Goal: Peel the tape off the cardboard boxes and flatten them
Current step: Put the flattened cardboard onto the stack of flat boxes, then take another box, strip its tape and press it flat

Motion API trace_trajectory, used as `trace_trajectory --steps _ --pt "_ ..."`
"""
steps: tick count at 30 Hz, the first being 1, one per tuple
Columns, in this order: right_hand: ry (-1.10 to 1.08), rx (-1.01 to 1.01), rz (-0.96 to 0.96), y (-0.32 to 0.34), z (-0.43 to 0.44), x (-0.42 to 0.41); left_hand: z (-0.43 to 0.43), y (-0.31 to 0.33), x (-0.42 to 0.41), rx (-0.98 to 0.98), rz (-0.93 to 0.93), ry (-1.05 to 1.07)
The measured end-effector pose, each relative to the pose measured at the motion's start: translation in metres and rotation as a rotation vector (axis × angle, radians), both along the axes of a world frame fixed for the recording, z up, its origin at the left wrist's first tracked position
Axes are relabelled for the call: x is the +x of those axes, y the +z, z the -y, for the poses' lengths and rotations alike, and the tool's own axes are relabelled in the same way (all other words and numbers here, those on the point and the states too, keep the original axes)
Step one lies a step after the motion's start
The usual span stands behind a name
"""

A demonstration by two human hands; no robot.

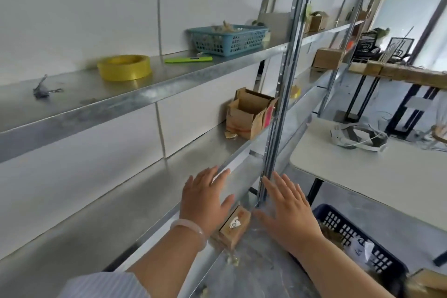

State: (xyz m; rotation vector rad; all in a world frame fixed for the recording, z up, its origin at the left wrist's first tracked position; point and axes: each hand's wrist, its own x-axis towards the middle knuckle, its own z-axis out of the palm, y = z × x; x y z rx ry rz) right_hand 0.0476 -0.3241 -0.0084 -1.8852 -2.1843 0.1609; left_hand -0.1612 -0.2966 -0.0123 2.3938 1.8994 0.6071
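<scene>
While both hands are held out with fingers spread wide and nothing gripped, a small brown cardboard box with a white label [234,226] is seen below and between them, near the metal upright [278,109]. The left hand [205,197] is raised over the edge of the galvanised metal shelf [101,203]; the right hand [289,210] is beside a dark blue plastic crate [348,232]. An opened brown carton [250,113] is set farther along that shelf.

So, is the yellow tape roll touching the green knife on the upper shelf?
Apart. The head view shows bare metal shelf between the yellow tape roll and the green knife.
</scene>
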Motion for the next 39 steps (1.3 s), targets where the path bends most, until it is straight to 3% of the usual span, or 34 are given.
trace_trajectory --steps 14,21,28,32,35,39 --pt "-0.06 -0.085 -0.054 -0.004 -0.244 0.059 -0.25 -0.031 0.065 -0.154 0.025 -0.043" --pt "-0.032 -0.19 -0.11 -0.015 -0.33 0.064 -0.312 -0.046 0.071 -0.22 0.055 0.013" --pt "0.105 -0.172 -0.094 -0.019 -0.424 0.08 -0.369 -0.041 0.107 -0.146 0.216 0.049" --pt "0.276 -0.15 -0.002 -0.025 -0.456 0.099 -0.401 -0.044 0.132 -0.204 0.24 0.121" --pt "0.348 -0.103 -0.079 -0.029 -0.478 0.109 -0.419 -0.055 0.144 -0.235 0.246 0.236" --pt "0.485 -0.035 -0.151 -0.034 -0.505 0.118 -0.435 -0.065 0.158 -0.205 0.397 0.386"
